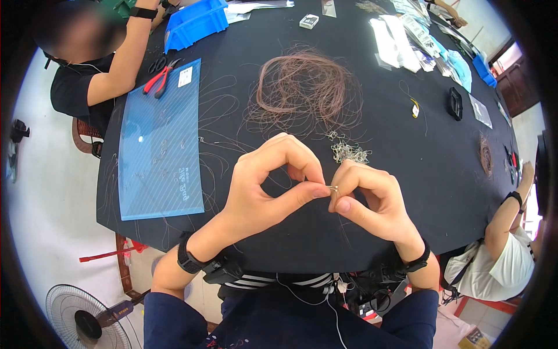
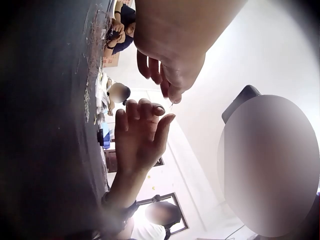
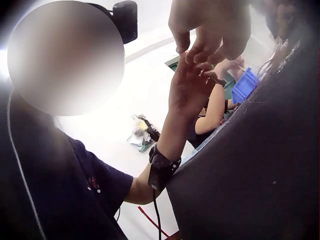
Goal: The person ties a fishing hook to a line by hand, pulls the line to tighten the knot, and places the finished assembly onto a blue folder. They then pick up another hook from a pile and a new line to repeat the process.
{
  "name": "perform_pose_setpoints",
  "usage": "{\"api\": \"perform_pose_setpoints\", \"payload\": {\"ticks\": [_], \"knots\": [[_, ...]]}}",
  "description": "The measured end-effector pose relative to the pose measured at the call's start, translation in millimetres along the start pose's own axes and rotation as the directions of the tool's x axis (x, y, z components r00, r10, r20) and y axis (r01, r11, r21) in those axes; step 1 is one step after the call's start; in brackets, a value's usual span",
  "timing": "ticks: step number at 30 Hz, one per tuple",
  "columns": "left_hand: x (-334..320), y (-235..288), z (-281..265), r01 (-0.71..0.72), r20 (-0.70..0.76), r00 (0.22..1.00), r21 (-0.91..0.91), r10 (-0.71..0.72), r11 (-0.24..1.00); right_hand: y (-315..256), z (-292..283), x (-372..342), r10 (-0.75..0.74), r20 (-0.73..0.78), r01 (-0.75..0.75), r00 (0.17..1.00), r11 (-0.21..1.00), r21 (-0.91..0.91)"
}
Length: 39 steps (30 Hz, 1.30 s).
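Observation:
Between its thumb and index finger, my left hand pinches a small thin metal piece in the head view. My right hand is right beside it, fingers bent and the index finger close to the piece's end. In the left wrist view, the right hand's thumb and index fingertips stand slightly apart; I cannot tell whether it holds a fine thread. Just beyond the hands lies a pile of small silvery metal pieces. Behind that is a large loose coil of thin brown line.
On the left lies a blue file bag with red-handled pliers on it. A blue bin stands at the back. White packets, a black tray and a smaller coil are right. Other people sit at both sides.

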State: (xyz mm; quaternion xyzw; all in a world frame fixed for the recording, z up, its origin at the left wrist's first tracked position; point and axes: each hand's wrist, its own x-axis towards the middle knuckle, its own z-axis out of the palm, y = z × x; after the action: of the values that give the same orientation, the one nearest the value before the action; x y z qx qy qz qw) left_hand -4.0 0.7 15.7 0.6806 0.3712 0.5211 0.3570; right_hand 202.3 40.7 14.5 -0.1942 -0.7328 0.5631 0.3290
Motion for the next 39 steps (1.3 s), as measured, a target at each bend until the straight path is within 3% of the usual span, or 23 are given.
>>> {"api": "perform_pose_setpoints", "payload": {"ticks": [17, 19, 22, 23, 26, 39], "knots": [[-0.1, 1.2, 3.6, -0.055, -0.013, 0.998, 0.061, 0.056, 0.997, -6.9, -10.6, 1.4, -0.202, -0.113, 0.155, 0.973, 0.932, -0.329], [-0.2, 1.6, 4.5, -0.065, -0.047, 0.996, 0.080, 0.069, 0.995, -11.7, 0.5, 3.9, -0.173, -0.280, 0.109, 0.944, 0.967, -0.231], [-1.1, 3.4, 6.2, -0.085, -0.101, 0.990, 0.124, 0.098, 0.989, -17.1, 2.8, 2.1, -0.266, -0.378, 0.138, 0.887, 0.933, -0.333], [-1.2, 3.5, 5.3, -0.113, -0.098, 0.987, 0.156, 0.129, 0.981, -17.6, 1.0, 0.8, -0.323, -0.380, 0.156, 0.867, 0.899, -0.409], [-0.6, 2.6, 4.8, -0.189, -0.087, 0.974, 0.219, 0.212, 0.957, -15.6, -4.9, -2.2, -0.418, -0.178, 0.274, 0.891, 0.807, -0.524], [-0.5, 0.3, 6.2, -0.294, -0.037, 0.948, 0.292, 0.317, 0.910, -8.5, 9.1, -4.5, -0.329, -0.282, 0.163, 0.901, 0.861, -0.482]]}}
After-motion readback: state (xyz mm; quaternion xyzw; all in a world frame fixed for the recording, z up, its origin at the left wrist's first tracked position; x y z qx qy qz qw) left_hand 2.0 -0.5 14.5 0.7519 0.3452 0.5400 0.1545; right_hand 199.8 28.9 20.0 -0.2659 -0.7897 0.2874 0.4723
